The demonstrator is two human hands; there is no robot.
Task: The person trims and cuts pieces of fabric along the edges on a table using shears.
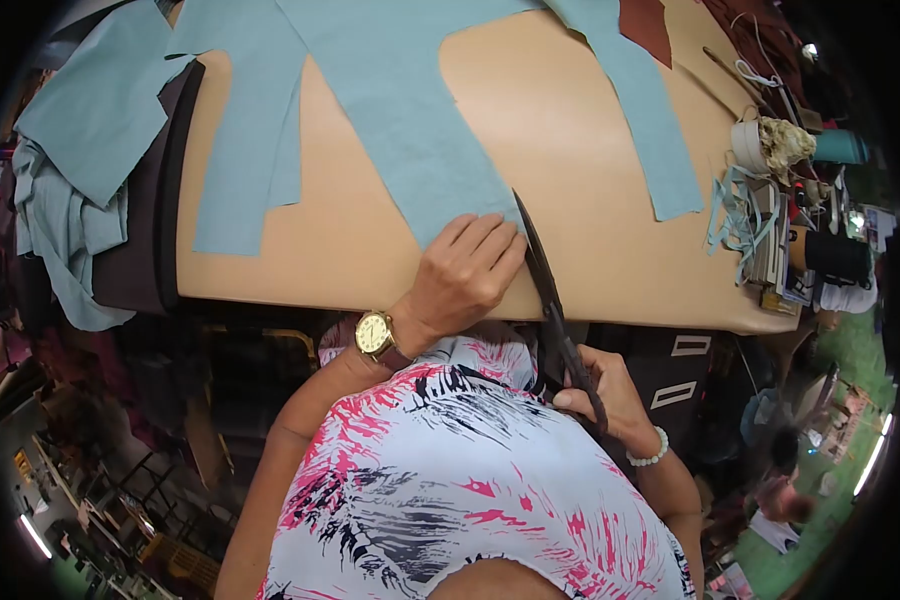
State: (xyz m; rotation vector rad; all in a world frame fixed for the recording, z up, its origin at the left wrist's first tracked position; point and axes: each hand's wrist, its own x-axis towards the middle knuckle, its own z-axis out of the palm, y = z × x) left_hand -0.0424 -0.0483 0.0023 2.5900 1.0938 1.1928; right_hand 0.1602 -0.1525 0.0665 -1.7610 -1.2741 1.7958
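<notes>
My left hand, with a gold watch at its wrist, lies on the lower end of a light blue cloth piece. Its fingers stretch over the cloth, side by side, near the table's front edge. Long dark scissors are held by the handles in my right hand, off the front edge of the table. The blades point up and away along the cloth's right corner and look closed. A bracelet of pale beads circles my right wrist.
More blue pieces lie on the tan table at left and right. Blue cloth hangs at the far left. A brown piece lies at the back. Cloth strips, books and a teal container crowd the right end.
</notes>
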